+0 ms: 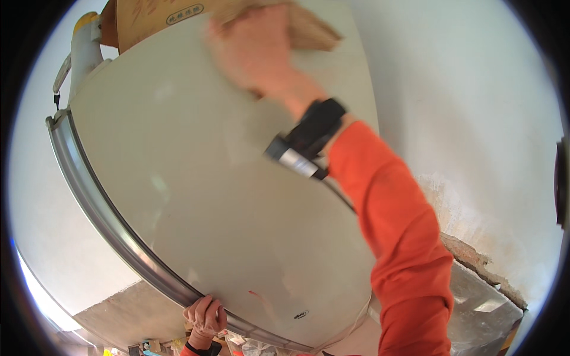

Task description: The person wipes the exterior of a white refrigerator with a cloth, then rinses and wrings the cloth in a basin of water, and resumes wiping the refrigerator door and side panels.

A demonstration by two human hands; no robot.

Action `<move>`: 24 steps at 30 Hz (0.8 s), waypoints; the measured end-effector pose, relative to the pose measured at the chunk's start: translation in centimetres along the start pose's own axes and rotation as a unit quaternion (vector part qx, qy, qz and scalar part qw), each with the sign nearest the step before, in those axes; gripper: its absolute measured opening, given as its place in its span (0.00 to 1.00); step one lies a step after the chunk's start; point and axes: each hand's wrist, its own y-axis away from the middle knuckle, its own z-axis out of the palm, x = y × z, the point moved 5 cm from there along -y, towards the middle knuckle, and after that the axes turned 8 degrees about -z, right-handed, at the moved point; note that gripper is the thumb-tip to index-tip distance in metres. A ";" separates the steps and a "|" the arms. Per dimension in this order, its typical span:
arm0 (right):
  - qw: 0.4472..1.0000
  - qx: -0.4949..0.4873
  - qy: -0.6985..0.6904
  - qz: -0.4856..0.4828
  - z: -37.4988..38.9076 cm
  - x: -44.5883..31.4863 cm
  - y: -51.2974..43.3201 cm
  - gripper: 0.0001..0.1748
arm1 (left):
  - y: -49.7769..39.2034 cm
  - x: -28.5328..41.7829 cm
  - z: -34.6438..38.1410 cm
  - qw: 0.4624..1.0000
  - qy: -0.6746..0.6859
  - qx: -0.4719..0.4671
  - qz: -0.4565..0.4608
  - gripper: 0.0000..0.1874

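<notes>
Before me stands a tall, pale, glossy appliance panel (213, 178), probably the side of a refrigerator. A silvery door edge (102, 191) runs down its left border. My right hand (256, 49), blurred, is high on the panel with a brown cloth (311, 29) bunched under its fingers. The cloth's loose end sticks out to the right of the hand. Low down, my left hand (206, 315) curls its fingers over the door edge. Both wrists wear black straps, and a small device with a cable (300, 160) hangs at the right one.
A cardboard box (147, 26) bearing writing sits on top, beside a pale object with a yellow cap (87, 40). A white wall (454, 89) rises close on the right, above a grey ledge (481, 302). Assorted bags and packages (254, 347) lie at the bottom.
</notes>
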 end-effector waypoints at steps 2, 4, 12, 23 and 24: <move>0.999 0.014 -0.036 -0.015 -0.1 -2.8 -0.6 0.26 | -0.2 0.2 -0.1 1.000 -0.005 0.002 0.001 0.15; 0.991 0.119 -0.024 -0.050 -1.8 -3.0 -0.4 0.25 | -0.3 0.2 -0.1 1.000 -0.011 0.002 0.002 0.15; 0.983 0.056 0.050 0.169 -6.4 11.4 9.6 0.30 | 0.8 -0.3 0.5 1.000 -0.004 -0.009 -0.001 0.16; 0.866 -0.018 0.032 0.499 -17.8 -3.1 46.4 0.23 | 1.0 -0.2 1.1 0.996 -0.090 0.017 0.017 0.13; 0.833 0.002 0.007 0.554 -18.7 -5.1 49.7 0.24 | 1.1 -0.2 1.2 0.995 -0.091 0.022 0.027 0.12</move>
